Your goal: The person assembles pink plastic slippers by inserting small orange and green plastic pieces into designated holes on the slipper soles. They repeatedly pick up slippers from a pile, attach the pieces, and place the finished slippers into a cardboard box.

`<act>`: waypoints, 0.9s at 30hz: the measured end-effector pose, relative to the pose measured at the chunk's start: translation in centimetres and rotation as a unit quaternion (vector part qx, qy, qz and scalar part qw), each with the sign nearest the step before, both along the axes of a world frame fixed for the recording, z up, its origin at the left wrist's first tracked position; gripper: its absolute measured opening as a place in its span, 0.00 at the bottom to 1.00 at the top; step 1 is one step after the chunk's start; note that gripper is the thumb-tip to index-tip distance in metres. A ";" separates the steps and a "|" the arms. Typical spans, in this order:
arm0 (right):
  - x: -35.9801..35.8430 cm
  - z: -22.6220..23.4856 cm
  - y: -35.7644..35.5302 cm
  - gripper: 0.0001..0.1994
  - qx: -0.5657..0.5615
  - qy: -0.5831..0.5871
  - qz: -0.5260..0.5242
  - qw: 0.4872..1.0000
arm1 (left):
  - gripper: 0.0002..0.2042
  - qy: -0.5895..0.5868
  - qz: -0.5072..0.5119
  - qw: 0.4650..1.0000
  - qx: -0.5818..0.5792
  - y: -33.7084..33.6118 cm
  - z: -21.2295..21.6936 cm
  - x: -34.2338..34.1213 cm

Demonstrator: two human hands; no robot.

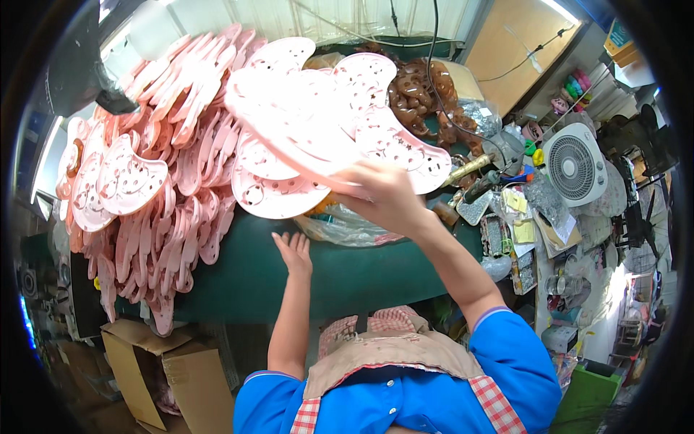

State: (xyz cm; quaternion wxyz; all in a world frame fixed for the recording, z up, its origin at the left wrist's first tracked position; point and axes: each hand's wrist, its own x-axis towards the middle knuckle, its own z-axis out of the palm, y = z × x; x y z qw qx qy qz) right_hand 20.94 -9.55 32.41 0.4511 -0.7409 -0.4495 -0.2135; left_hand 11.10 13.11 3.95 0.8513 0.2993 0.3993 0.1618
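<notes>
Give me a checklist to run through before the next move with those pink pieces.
1. Right hand grips the fanned stack of pink perforated plastic pieces: ok.
2. Left hand free, open over the dark green tabletop: ok.
3. Bare tabletop below the stack: ok.
4. Big pile of pink pieces stays on the table: not ok, it hangs over the left edge.
5. Stack squared up: not ok, pieces splay.
6. Piece count: cannot tell.
</notes>
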 end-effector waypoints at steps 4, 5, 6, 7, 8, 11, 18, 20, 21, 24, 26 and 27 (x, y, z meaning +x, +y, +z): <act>4.9 -4.6 1.0 0.18 0.005 0.268 0.024 0.963 | 0.49 -0.106 0.063 0.989 -0.079 1.5 5.8 6.4; 6.9 -5.9 -1.0 0.20 0.013 0.364 -0.020 0.931 | 0.50 -0.113 0.033 0.990 -0.080 1.4 6.4 7.4; 10.7 -10.0 -3.5 0.22 -0.009 0.313 -0.135 0.940 | 0.49 -0.123 0.013 0.990 -0.064 1.0 6.3 8.6; 14.4 -14.6 -5.9 0.24 -0.031 0.256 -0.245 0.934 | 0.49 -0.135 -0.003 0.990 -0.046 1.2 6.2 9.5; 16.8 -17.8 -7.9 0.25 -0.129 0.208 -0.331 0.912 | 0.48 -0.147 -0.008 0.988 -0.042 1.9 6.2 9.9; 21.2 -25.5 -14.0 0.22 -0.278 0.113 -0.472 0.829 | 0.43 -0.227 0.005 0.974 -0.026 5.2 4.5 12.4; 21.0 -24.8 -15.3 0.17 -0.197 0.172 -0.384 0.885 | 0.36 -0.076 -0.026 0.995 0.057 10.9 5.6 13.4; 22.8 -23.9 -14.4 0.18 -0.115 0.204 -0.430 0.872 | 0.35 -0.097 -0.038 0.994 0.017 10.2 5.8 14.0; 23.9 -23.5 -13.3 0.19 -0.074 0.222 -0.449 0.862 | 0.34 -0.084 -0.020 0.996 0.020 9.6 5.5 14.2; 28.7 -21.2 -8.2 0.23 -0.042 0.344 -0.314 0.884 | 0.31 -0.060 0.013 0.998 0.024 7.8 4.9 14.7; 31.5 -23.5 -5.6 0.31 -0.076 0.254 -0.320 0.910 | 0.30 -0.069 -0.001 0.997 0.016 6.5 5.0 15.1; 32.5 -25.2 -4.8 0.37 -0.126 0.172 -0.372 0.903 | 0.29 -0.074 -0.008 0.997 0.013 5.9 5.2 15.1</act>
